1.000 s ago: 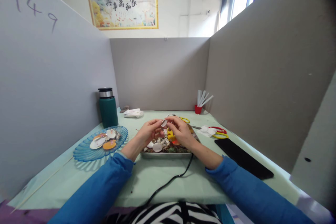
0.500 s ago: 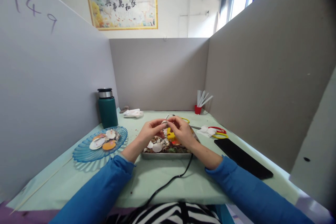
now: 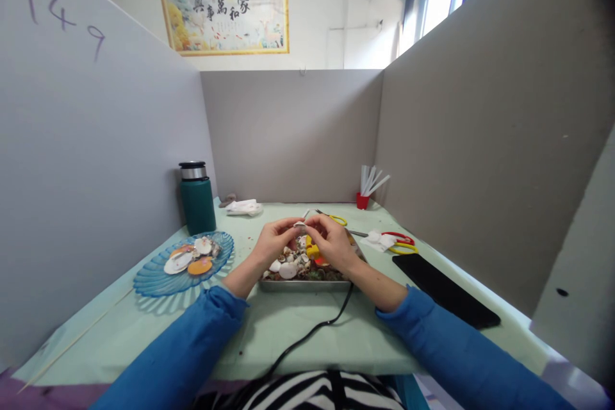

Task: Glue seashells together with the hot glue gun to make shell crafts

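Fingertips of my left hand and my right hand meet around a small whitish shell, pinching it from both sides. Both hands are closed on it above a metal tray. Inside the tray lie many small shells, some white, some brown. A yellow hot glue gun rests among them, partly hidden behind my right hand. From the tray's right corner a black cord runs toward me.
On the left stand a blue scalloped plate holding larger shells and a green bottle. To the right are scissors, crumpled tissue and a black phone-like slab. Farther back, a red cup holds white glue sticks.
The shell between my fingertips has tilted slightly and my fingers have shifted a little. Everything else stays where it was.
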A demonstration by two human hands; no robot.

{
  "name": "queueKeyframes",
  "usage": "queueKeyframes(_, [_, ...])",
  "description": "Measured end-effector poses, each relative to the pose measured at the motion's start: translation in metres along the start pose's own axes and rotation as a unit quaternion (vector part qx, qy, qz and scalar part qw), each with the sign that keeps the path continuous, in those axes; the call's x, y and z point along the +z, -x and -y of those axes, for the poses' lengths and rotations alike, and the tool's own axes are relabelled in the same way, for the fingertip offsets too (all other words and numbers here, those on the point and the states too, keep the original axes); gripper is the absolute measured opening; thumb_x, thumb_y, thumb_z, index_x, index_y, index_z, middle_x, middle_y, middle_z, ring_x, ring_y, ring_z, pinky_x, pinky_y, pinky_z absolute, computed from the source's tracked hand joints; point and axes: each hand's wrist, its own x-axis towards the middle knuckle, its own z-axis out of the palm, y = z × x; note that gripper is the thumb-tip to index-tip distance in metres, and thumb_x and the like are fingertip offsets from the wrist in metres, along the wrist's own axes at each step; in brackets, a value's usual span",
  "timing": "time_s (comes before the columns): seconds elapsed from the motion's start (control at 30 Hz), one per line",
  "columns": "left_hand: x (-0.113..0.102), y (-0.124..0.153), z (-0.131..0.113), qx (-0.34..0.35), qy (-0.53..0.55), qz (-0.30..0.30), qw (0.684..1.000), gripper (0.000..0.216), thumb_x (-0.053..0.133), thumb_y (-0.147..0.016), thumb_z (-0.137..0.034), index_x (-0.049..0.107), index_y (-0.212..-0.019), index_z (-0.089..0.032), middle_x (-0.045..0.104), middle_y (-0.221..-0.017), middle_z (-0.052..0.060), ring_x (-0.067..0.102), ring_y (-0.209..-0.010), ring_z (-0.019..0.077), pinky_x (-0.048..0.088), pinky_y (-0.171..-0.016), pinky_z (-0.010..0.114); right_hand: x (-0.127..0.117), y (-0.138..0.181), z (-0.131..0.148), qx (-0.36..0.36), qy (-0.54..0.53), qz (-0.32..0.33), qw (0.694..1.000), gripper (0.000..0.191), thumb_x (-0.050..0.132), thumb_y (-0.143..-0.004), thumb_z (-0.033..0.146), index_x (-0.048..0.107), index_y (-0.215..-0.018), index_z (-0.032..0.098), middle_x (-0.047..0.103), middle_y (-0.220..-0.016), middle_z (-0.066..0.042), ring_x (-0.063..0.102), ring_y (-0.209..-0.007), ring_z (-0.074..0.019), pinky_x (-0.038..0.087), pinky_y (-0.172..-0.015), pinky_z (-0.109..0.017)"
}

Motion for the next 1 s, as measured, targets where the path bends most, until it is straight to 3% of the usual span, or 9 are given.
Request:
queueKeyframes(0.23, [0.0000,-0.0002,0.0003,0.017,-0.040,-0.017,0.999,0.037,0.066,-0.073,-0.037,0.069,-0.101,-0.014,0.056,-0.050,-0.003,0.053,-0.045,0.0104,0.041,-0.049,0.021,0.0002,0.0004,0.0004,-0.006,0.001,-0.006,1.000,0.013,0.052,-0.085,0.029,0.060,-0.086,0.018,0.058,-0.074,-0.001,0.051,-0.063,-0.0125,0.041,-0.058,-0.023])
queueKeyframes(1.0, [0.0007,0.0008,-0.0014,0.008,-0.017,-0.030,0.999,0.037,0.070,-0.069,-0.035,0.071,-0.099,-0.013,0.059,-0.048,-0.002,0.054,-0.045,0.0104,0.043,-0.051,0.021,0.0005,0.0010,-0.0018,0.000,-0.006,0.002,1.000,0.012,0.054,-0.084,0.029,0.060,-0.084,0.018,0.059,-0.072,-0.001,0.052,-0.062,-0.0125,0.042,-0.056,-0.023])
